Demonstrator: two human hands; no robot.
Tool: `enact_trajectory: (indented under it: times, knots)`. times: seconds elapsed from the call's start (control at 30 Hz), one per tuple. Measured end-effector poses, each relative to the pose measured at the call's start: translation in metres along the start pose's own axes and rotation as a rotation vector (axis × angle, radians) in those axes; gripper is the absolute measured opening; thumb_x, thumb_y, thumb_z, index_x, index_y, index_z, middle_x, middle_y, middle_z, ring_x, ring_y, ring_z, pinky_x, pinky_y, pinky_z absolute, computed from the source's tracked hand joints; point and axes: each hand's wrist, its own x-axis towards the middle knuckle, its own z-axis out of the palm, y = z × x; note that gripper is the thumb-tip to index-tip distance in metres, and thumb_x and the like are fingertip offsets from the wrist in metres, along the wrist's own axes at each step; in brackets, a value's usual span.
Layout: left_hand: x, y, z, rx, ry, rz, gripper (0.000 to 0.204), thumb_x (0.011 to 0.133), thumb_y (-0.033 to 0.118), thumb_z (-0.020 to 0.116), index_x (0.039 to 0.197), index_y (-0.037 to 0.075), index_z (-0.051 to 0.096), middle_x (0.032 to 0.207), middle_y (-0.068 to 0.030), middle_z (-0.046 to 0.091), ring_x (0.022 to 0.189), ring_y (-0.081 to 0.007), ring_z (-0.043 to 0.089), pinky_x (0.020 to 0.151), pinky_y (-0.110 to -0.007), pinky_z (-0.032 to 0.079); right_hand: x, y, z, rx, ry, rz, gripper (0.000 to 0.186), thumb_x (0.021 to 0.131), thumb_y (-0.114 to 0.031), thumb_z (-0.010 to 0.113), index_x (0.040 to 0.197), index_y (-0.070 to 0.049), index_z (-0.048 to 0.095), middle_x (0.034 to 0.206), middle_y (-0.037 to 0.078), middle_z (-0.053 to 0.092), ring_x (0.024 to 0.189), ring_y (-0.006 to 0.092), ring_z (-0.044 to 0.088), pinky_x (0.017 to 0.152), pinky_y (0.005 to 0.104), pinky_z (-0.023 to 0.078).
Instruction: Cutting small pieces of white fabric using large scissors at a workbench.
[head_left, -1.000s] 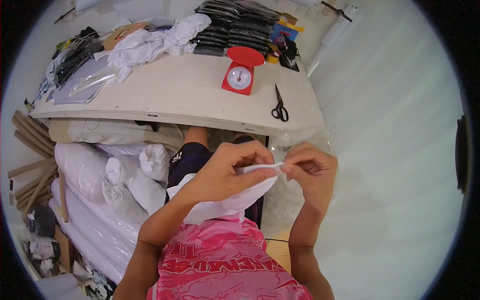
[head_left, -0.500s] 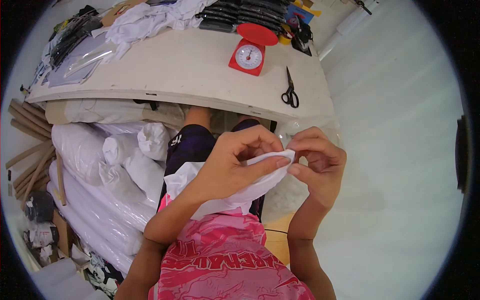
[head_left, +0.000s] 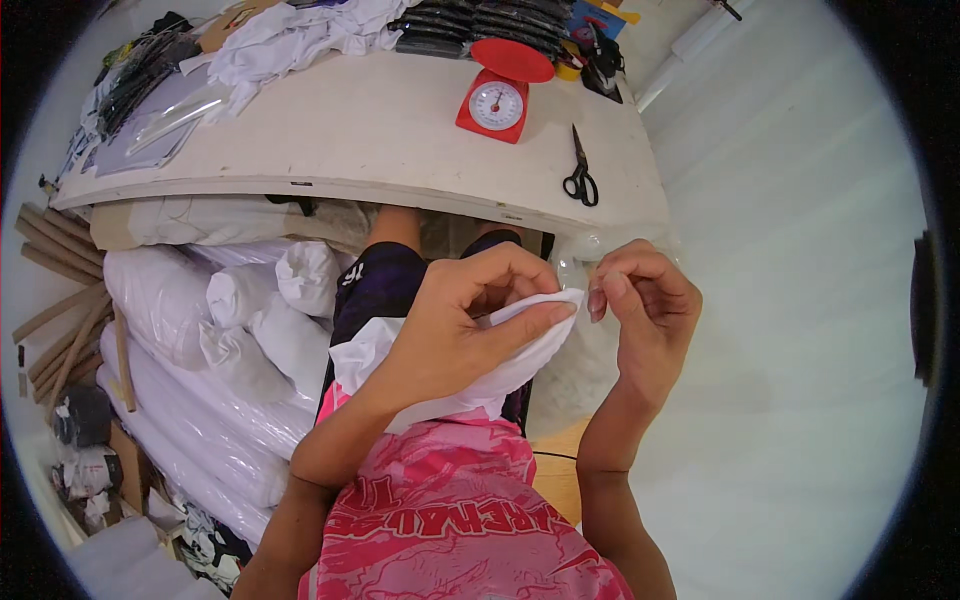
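My left hand [head_left: 470, 330] grips the folded edge of a white cloth [head_left: 525, 355] between thumb and fingers, over my lap. A pink patterned garment [head_left: 440, 500] lies below the cloth, across my front. Just right of the cloth's edge, my right hand [head_left: 640, 310] is raised and apart from it, fingertips drawn together in a pinch; I cannot make out whether anything small is between them.
A table [head_left: 330, 140] ahead bears a red scale [head_left: 490, 105], black scissors [head_left: 580, 165], stacked dark packs [head_left: 480, 30] and white fabric [head_left: 280, 45]. At left are wrapped rolls [head_left: 160, 300] and cardboard tubes [head_left: 55, 245]. A pale surface [head_left: 780, 350] runs along the right.
My right hand has left the cloth's edge, moving slightly right and closing to a pinch. My left hand still holds the cloth, slightly higher in view. The table appears higher as the view shifted.
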Motion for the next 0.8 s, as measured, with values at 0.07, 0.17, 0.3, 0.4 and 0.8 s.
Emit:
enact_trajectory:
  times: [0.07, 0.17, 0.3, 0.4, 0.8]
  knots:
    - [0.000, 0.000, 0.000, -0.013, 0.006, -0.012, 0.015, 0.081, -0.001, 0.067, 0.092, 0.001, 0.057, 0.085, -0.0024, 0.063, 0.076, -0.0041, 0.058, 0.065, -0.018, 0.045, 0.000, 0.001, -0.001, 0.017, -0.002, 0.010, 0.010, 0.077, 0.003, 0.066, 0.087, 0.001, 0.064, 0.083, 0.009, 0.061, 0.068, 0.0096, 0.055, 0.057, 0.0208, 0.042]
    - [0.002, 0.002, 0.001, -0.014, 0.022, -0.012, 0.015, 0.081, -0.001, 0.067, 0.092, 0.001, 0.057, 0.085, -0.0019, 0.063, 0.076, -0.0038, 0.058, 0.064, -0.018, 0.045, 0.001, -0.001, -0.001, -0.111, -0.071, -0.083, 0.013, 0.076, 0.004, 0.067, 0.088, 0.001, 0.065, 0.085, 0.008, 0.062, 0.068, 0.0099, 0.056, 0.059, 0.0218, 0.043]
    - [0.004, -0.003, -0.001, 0.033, 0.011, 0.018, 0.014, 0.082, -0.002, 0.066, 0.092, 0.000, 0.057, 0.083, -0.0010, 0.062, 0.074, -0.0029, 0.056, 0.063, -0.017, 0.043, 0.000, -0.003, 0.006, -0.213, -0.070, -0.088, 0.010, 0.076, 0.003, 0.068, 0.086, 0.001, 0.066, 0.082, 0.008, 0.062, 0.070, 0.0113, 0.057, 0.062, 0.0228, 0.043]
    - [0.003, -0.003, 0.002, 0.010, 0.047, 0.013, 0.012, 0.083, 0.003, 0.066, 0.091, -0.001, 0.058, 0.078, 0.0003, 0.059, 0.070, -0.0017, 0.052, 0.061, -0.017, 0.042, 0.001, -0.004, 0.006, -0.244, -0.072, -0.070, 0.007, 0.076, 0.003, 0.067, 0.083, 0.001, 0.066, 0.079, 0.008, 0.062, 0.071, 0.0120, 0.057, 0.063, 0.0231, 0.044]
    - [0.024, -0.037, -0.010, -0.261, -0.008, -0.093, 0.014, 0.086, 0.003, 0.063, 0.097, -0.001, 0.055, 0.086, -0.0013, 0.058, 0.083, -0.0027, 0.051, 0.068, -0.017, 0.042, 0.025, 0.017, -0.005, -0.203, -0.055, 0.054, 0.002, 0.080, 0.001, 0.065, 0.081, 0.002, 0.064, 0.076, 0.005, 0.061, 0.066, 0.0095, 0.056, 0.059, 0.0228, 0.043]
